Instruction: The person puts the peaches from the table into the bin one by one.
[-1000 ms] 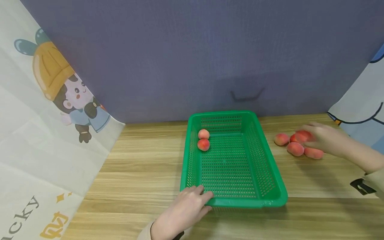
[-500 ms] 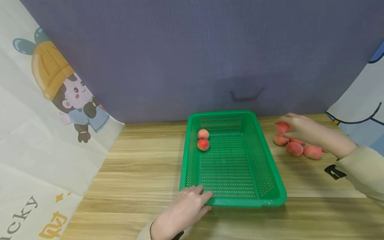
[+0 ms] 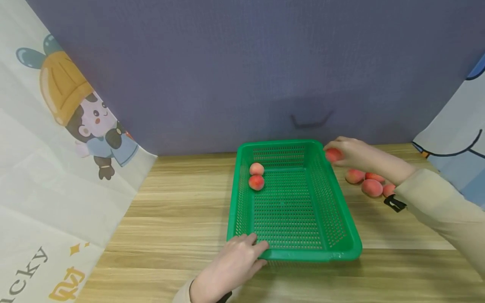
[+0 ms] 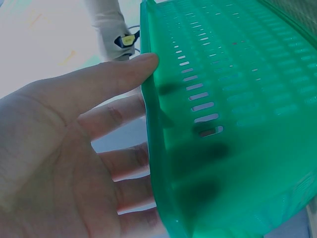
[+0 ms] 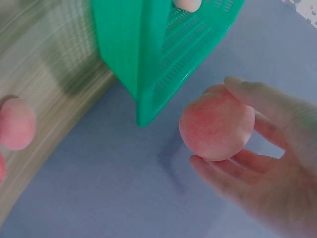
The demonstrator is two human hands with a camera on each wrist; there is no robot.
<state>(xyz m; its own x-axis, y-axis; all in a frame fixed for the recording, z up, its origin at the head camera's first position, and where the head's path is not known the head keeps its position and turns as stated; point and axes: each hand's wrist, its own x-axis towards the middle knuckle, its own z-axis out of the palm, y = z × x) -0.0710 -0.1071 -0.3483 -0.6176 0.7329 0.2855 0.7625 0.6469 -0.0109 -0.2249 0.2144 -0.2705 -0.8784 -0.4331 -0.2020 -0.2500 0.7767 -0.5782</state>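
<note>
A green perforated basket (image 3: pixel 282 203) stands on the wooden table, two peaches (image 3: pixel 256 182) lying inside by its left wall. My left hand (image 3: pixel 231 263) grips the near rim at the left corner; in the left wrist view the thumb of that hand (image 4: pixel 74 144) lies on one side of the rim (image 4: pixel 154 129), the fingers passing behind it. At the basket's far right corner, my right hand (image 3: pixel 350 152) holds a peach (image 3: pixel 333 155) above the rim. The right wrist view shows this peach (image 5: pixel 216 124) between the thumb and fingers of the hand (image 5: pixel 272 163).
Several peaches (image 3: pixel 372 187) lie on the table right of the basket, partly under the right forearm. A dark grey panel (image 3: pixel 242 75) rises behind the table (image 3: pixel 178 210). Printed white sheets (image 3: pixel 45 168) hang at both sides.
My right hand has moved left from the group of peaches to the basket's far right corner, carrying a peach. My left hand has stayed on the rim.
</note>
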